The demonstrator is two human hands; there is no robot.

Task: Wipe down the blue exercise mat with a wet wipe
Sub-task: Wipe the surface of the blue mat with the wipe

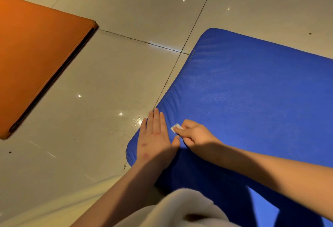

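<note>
The blue exercise mat lies on the tiled floor and fills the right half of the view. My left hand rests flat on its left edge, fingers together and stretched out, holding nothing. Just to its right, my right hand is closed on a small folded white wet wipe and presses it against the mat surface near that edge. Only a small corner of the wipe shows past my fingers.
An orange mat lies on the floor at the left, apart from the blue one. Glossy beige floor tiles with dark grout lines run between them. White fabric of my clothing shows at the bottom.
</note>
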